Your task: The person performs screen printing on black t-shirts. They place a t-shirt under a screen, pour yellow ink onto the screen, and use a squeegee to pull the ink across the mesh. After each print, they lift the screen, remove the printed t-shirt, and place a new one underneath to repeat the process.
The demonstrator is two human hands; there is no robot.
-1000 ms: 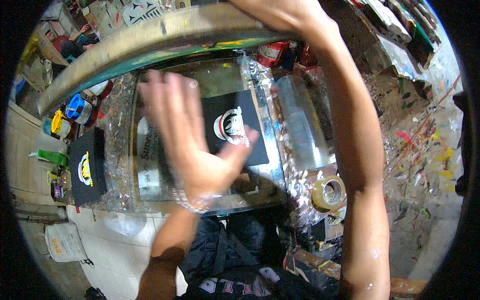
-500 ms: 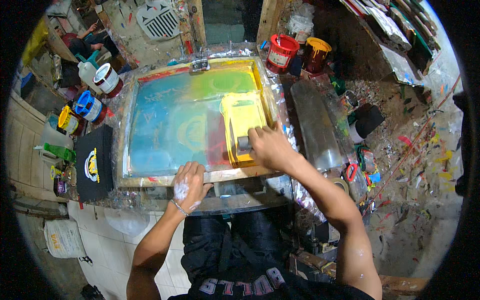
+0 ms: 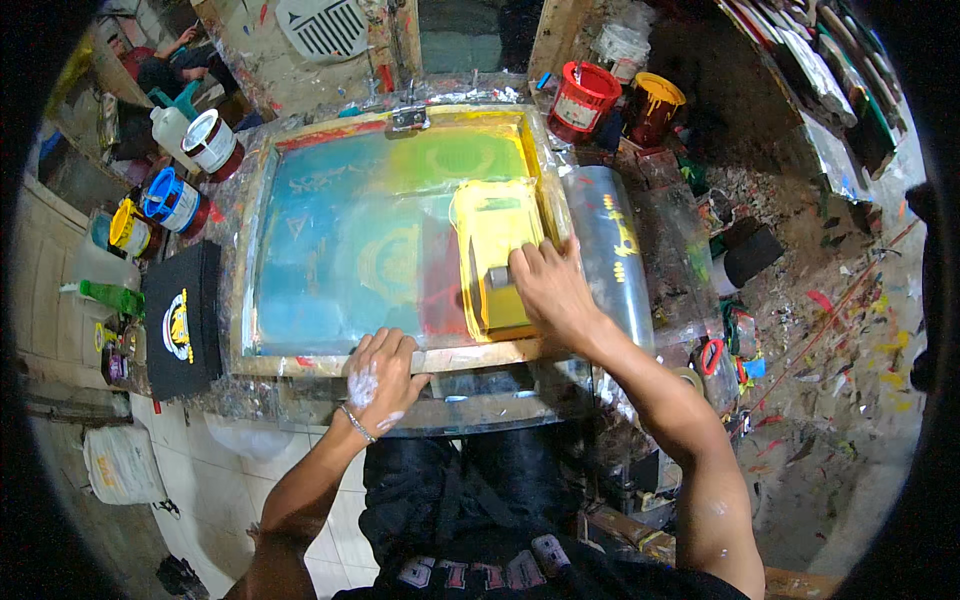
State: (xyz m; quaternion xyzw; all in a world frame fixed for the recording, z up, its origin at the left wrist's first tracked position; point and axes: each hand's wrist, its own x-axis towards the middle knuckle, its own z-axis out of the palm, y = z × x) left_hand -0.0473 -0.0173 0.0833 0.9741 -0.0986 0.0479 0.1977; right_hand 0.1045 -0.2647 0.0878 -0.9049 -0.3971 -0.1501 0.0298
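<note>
A: What has just been changed?

B: A second ago the wooden frame (image 3: 470,356) was held raised; now it is laid flat, and the scraper (image 3: 497,277) is set on the yellow paint (image 3: 500,215) at the right side of the mesh (image 3: 320,270). Yellow marks (image 3: 622,250) are also seen on the grey curved sheet (image 3: 615,310), where none were shown half a second ago.

A: What is meant for the work?

B: The spreading of paint is judged to be in hand. What lies beneath the mesh cannot be seen.

A: And the fingers?

B: By the right hand (image 3: 550,290) the scraper is gripped, fingers curled over it. On the left hand (image 3: 380,372) the fingers are bent close together on the near rim, the thumb apart; whether the rim is pinched cannot be told.

A: What is found around?

B: A black cloth (image 3: 195,350) with a printed badge is laid at the left, below a yellow pot (image 3: 133,232) and a blue pot (image 3: 172,200). A red pot (image 3: 583,100) is stood near the far right corner.

A: Is anything in the way?

B: Rightward, the scraper seems hemmed in by the rim.
</note>
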